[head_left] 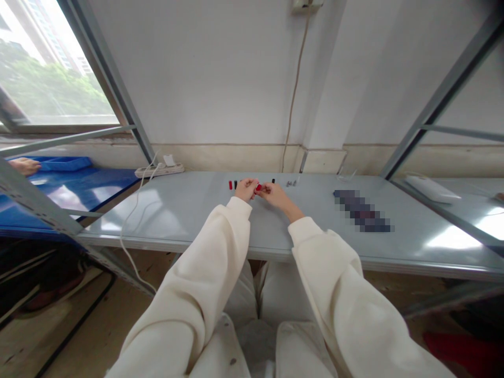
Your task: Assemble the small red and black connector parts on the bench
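My left hand (247, 189) and my right hand (275, 196) meet above a grey metal table top (185, 220), with white sleeves on both arms. A small red piece (258, 188) sits between the fingertips of both hands and is partly hidden by them. Just left of my left hand lie a small red stick (230, 185) and a small black stick (235, 185). Another black stick (273, 181) stands beyond my right hand. A few small metal parts (291, 183) lie further right, and a pixelated, blurred-out object (361, 211) lies on the table to the right.
A white power strip (159, 170) sits behind the table's left end, with a white cable (132, 231) hanging over the edge. Steel shelf uprights stand at both sides. A co-worker's hand (23, 166) lies near a blue tray (65, 164) at the left.
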`<state>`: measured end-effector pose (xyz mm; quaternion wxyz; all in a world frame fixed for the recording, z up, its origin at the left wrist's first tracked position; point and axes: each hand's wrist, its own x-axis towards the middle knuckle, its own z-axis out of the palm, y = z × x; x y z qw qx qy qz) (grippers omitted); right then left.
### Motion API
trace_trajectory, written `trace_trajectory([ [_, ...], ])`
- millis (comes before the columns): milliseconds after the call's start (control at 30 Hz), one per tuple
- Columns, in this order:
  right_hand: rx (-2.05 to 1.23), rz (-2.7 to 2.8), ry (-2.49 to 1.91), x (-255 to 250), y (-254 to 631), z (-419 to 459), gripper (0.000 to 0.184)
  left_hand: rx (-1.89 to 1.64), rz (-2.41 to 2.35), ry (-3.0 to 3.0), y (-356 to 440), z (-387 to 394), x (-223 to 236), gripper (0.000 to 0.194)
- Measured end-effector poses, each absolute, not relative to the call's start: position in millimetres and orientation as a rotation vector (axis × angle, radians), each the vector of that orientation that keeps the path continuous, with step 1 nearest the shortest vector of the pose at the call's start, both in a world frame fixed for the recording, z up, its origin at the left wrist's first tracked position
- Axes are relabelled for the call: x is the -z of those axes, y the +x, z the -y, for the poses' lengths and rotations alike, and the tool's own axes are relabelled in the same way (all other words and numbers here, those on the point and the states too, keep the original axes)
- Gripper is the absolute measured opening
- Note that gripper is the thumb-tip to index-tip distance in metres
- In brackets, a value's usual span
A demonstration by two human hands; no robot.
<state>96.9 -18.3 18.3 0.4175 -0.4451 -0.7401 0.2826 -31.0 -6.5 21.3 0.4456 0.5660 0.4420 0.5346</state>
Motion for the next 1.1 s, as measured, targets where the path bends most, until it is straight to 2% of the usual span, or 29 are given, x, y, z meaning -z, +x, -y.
trace_trajectory([
  [133,-0.61,1.902,-1.251,-19,101,17,0.014,-1.258,-1.202,1.435,-30,7,-21,0.014],
  [267,-0.328,1.831,-1.553,-19,117,13,0.008,-1.305,-1.434,1.755,-31,10,-15,0.001],
  [367,-0.179,1.722,-1.745,-17,129,9,0.008,-1.247,-1.468,2.03,-31,13,-11,0.009],
  [467,-0.165,1.699,-1.803,-13,134,5,0.011,-1.179,-1.483,2.124,-31,16,-10,0.013],
  [833,-0.085,1.806,-1.794,-6,130,-1,0.013,-1.19,-1.422,2.0,-29,18,-12,0.012],
  [1100,-0.064,1.804,-1.809,-5,130,-3,0.016,-1.137,-1.439,2.129,-29,17,-10,0.013],
])
